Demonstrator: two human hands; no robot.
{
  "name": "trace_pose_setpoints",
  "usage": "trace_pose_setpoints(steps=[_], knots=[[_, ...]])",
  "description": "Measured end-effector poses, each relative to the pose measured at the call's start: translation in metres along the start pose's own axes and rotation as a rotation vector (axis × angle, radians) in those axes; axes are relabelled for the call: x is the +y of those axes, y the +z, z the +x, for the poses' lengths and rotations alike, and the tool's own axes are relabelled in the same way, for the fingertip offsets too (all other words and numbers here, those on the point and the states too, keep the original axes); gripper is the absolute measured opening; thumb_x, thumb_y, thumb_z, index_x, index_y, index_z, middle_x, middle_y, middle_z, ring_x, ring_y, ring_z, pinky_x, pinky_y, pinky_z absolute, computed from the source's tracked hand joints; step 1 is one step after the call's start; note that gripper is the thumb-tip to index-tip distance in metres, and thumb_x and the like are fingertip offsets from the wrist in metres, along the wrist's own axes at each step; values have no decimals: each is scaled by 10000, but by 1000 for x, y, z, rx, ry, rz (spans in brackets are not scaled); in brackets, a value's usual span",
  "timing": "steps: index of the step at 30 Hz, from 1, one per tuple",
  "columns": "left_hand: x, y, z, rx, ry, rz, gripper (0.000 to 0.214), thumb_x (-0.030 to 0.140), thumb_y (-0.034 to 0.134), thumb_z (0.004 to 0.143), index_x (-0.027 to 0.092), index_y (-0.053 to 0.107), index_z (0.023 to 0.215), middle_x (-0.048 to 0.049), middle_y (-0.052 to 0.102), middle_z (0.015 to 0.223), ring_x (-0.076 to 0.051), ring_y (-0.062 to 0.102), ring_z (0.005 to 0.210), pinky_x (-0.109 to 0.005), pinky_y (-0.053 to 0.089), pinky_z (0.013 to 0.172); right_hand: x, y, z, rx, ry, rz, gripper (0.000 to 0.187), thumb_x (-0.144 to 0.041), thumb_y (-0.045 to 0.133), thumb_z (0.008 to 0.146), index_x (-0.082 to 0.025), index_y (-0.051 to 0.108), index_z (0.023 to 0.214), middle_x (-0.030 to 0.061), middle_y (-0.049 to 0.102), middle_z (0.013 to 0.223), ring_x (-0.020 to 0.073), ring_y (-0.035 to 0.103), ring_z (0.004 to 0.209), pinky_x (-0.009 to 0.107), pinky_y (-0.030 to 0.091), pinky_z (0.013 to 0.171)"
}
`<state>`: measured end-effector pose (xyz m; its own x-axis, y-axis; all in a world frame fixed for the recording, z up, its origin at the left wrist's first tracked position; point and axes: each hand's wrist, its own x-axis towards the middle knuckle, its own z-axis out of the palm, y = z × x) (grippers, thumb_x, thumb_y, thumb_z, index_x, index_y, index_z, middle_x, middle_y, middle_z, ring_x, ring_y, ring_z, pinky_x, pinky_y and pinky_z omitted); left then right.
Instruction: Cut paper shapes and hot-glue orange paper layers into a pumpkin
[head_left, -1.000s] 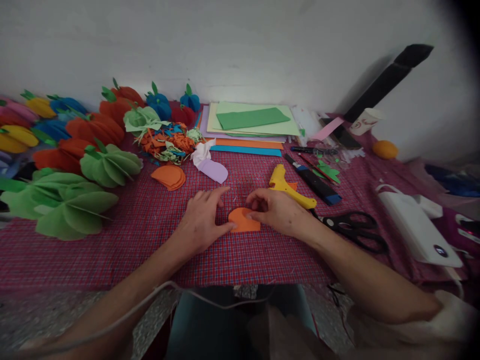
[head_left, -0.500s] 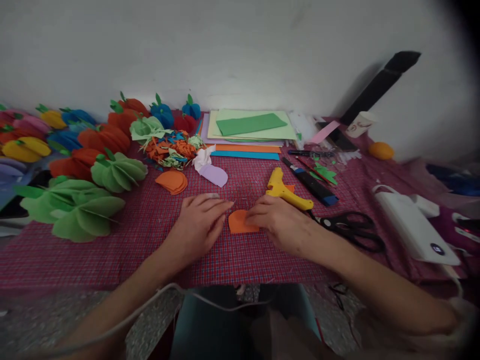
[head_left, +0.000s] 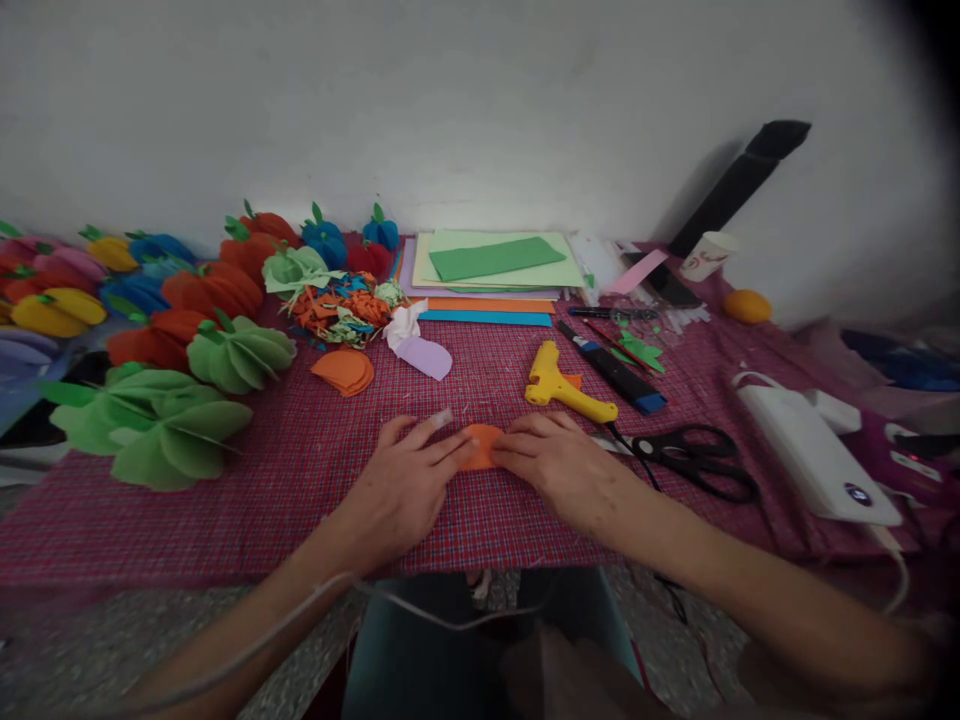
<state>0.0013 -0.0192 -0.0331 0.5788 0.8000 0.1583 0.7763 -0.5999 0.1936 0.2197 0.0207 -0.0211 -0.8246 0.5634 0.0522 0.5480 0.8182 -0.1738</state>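
Observation:
An orange paper piece (head_left: pixel 480 447) with a rounded top edge lies on the checked tablecloth between my hands. My left hand (head_left: pixel 409 485) grips its left side with the fingertips, thumb hidden below. From the other side, the bunched fingers of my right hand (head_left: pixel 547 460) hold its right edge. Beyond my left hand sits a small stack of orange paper pieces (head_left: pixel 343 371), and a lilac paper piece (head_left: pixel 425 357) lies beside it. A yellow glue gun (head_left: pixel 566 388) rests just past my right hand, with black-handled scissors (head_left: pixel 694 458) to the right.
Several paper pumpkins (head_left: pixel 214 290) crowd the left side, near a heap of paper scraps (head_left: pixel 341 308). Coloured sheets (head_left: pixel 499 262) are stacked by the wall. A utility knife (head_left: pixel 615 372), a paper cup (head_left: pixel 709 255) and a white power bank (head_left: pixel 817 450) occupy the right.
My left hand has moved right and its fingers now meet the orange paper piece. My right hand stays at the paper's right side. The view has shifted slightly.

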Motion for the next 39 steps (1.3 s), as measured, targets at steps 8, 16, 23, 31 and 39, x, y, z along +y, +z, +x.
trace_pose_setpoints(steps=[8,16,23,31,39], knots=[[0,3,6,-7,26,46,411,89,367,838,236,554,1173,11,591,1240,-246,359,1260,-479,228,979,8,-9,-3,3,-9,51,363,-47,421,843,-236,611,1087,26,639,1120,213,499,1028,405,338,889],[6,-5,11,-12,74,37,435,152,416,831,219,485,1256,-28,541,1300,-250,339,1280,-482,228,991,36,-19,-17,108,24,95,399,-57,438,808,-228,620,1119,7,635,1161,217,450,1137,420,317,943],[13,-7,12,-85,70,8,519,486,405,861,209,443,1298,-71,548,1287,-297,309,1298,-532,214,1006,24,2,-14,37,-32,92,345,-118,455,877,-259,582,1165,9,595,1228,179,403,1232,436,267,1021],[11,-7,8,-130,96,40,709,659,371,787,199,403,1325,-91,507,1327,-304,236,1337,-537,163,1038,15,7,-16,69,-142,-124,291,-136,448,882,-178,577,1139,42,618,1175,234,368,1246,477,242,1038],[13,-8,4,-141,124,86,788,701,358,755,205,338,1368,-103,460,1366,-296,195,1356,-517,136,1062,2,0,-12,57,-169,-204,248,-120,452,860,-140,636,1025,85,638,1122,256,378,1241,483,226,1043]])
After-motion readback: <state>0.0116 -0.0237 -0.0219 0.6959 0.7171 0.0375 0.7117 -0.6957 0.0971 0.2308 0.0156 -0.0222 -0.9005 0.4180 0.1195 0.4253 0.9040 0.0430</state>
